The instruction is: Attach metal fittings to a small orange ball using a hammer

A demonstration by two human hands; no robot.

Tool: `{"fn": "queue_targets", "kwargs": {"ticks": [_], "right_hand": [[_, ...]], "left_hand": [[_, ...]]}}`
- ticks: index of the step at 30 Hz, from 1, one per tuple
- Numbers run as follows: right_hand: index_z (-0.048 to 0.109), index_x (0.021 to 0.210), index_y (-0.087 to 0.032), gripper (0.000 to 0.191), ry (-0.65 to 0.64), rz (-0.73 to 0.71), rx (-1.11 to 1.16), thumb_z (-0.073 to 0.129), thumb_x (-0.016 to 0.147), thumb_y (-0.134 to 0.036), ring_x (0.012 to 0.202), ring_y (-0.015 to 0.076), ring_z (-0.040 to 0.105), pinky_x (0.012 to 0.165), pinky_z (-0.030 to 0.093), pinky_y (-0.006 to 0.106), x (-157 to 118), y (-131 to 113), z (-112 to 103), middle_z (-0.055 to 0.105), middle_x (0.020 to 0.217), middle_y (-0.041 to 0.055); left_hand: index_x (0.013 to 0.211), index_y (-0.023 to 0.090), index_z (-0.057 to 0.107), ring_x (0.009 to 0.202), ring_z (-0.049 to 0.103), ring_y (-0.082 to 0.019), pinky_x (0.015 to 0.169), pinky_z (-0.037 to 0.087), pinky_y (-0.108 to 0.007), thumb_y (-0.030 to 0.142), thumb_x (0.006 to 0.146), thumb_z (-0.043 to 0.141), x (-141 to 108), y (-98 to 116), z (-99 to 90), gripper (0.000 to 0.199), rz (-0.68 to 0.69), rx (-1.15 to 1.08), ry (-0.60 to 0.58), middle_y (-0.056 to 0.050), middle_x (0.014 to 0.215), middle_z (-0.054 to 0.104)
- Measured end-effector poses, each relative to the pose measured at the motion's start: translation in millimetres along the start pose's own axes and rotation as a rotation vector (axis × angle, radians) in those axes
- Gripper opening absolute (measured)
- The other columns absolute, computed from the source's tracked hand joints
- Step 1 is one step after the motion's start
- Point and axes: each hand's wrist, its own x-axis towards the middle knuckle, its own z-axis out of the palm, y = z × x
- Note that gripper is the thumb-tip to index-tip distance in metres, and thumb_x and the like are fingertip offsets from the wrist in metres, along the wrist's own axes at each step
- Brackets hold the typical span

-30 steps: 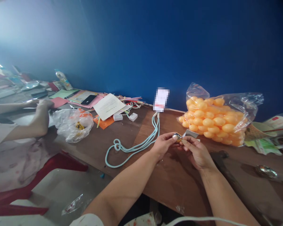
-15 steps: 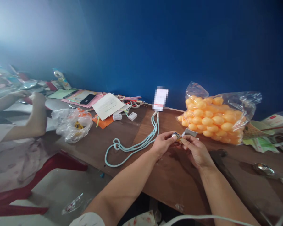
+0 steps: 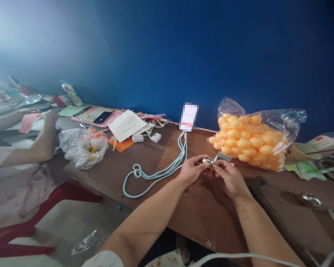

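A small shiny silver object (image 3: 208, 160) is held up over the brown table (image 3: 200, 215). The fingers of my left hand (image 3: 193, 171) are closed around its left side. My right hand (image 3: 230, 179) pinches at its right end, thumb and forefinger pressed together. Just behind my right fingers lies a small grey-white card or box (image 3: 223, 157). A clear bag of orange balls (image 3: 247, 142) rests behind and to the right of my hands. Another shiny silver object (image 3: 309, 199) lies at the right.
A light blue cord (image 3: 153, 176) loops left of my hands, below a pixelated badge (image 3: 188, 116). Papers (image 3: 127, 125), a phone (image 3: 103, 117), small white boxes (image 3: 156, 137) and a plastic bag (image 3: 83, 148) lie further left. Another person's arm (image 3: 43, 142) is at the far left.
The other person's hands have shifted, and a pink piece now shows between them. My hands keep almost the same hold on the silver object. The view has moved very slightly.
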Motion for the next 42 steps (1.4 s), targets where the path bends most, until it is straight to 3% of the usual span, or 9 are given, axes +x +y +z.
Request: {"fn": "queue_targets", "kwargs": {"ticks": [8,17,26,37,42], "right_hand": [[0.055,0.079,-0.022,0.03,0.054,-0.102,-0.246,0.075,0.067,-0.041,0.045,0.0082,0.04,0.044,0.041,0.023,-0.9,-2.4,-0.1,0.053,0.057,-0.0046],[0.058,0.083,-0.021,0.028,0.009,-0.096,-0.065,0.067,0.075,-0.047,0.049,0.0081,0.04,0.046,0.042,0.023,0.1,-2.4,1.4,0.055,0.067,-0.0021],[0.055,0.078,-0.023,0.033,0.038,-0.077,-0.139,0.077,0.064,-0.042,0.046,0.0096,0.041,0.045,0.042,0.025,0.9,-0.6,2.0,0.05,0.054,-0.0061],[0.055,0.078,-0.024,0.032,0.047,-0.114,-0.284,0.074,0.067,-0.047,0.044,0.0132,0.046,0.042,0.036,0.026,3.2,4.3,0.7,0.057,0.054,-0.0034],[0.055,0.079,-0.024,0.03,0.023,-0.137,-0.229,0.07,0.071,-0.049,0.047,0.0135,0.046,0.045,0.038,0.026,0.9,3.1,2.0,0.052,0.052,-0.0044]], "left_hand": [[0.094,0.012,0.068,0.076,0.061,-0.014,0.079,0.049,-0.032,0.037,0.062,0.077,2.5,-4.4,1.3,0.042,-0.038,-0.146,0.004,-0.006,0.087,0.067],[0.099,0.01,0.068,0.082,0.063,-0.015,0.08,0.048,-0.028,0.034,0.066,0.076,4.0,-5.5,-2.4,0.042,-0.127,-0.239,-0.024,-0.011,0.098,0.066],[0.096,0.013,0.069,0.078,0.061,-0.014,0.081,0.046,-0.031,0.035,0.063,0.077,6.0,-11.3,-4.7,0.041,-0.083,-0.201,-0.044,-0.007,0.092,0.067],[0.091,0.012,0.069,0.068,0.058,-0.011,0.076,0.046,-0.03,0.037,0.06,0.078,3.6,-7.4,-1.0,0.041,-0.081,-0.134,-0.001,-0.004,0.08,0.065],[0.095,0.011,0.069,0.073,0.061,-0.013,0.078,0.047,-0.029,0.034,0.062,0.078,4.8,-7.6,-2.0,0.041,-0.108,-0.198,0.017,-0.007,0.087,0.067]]}}
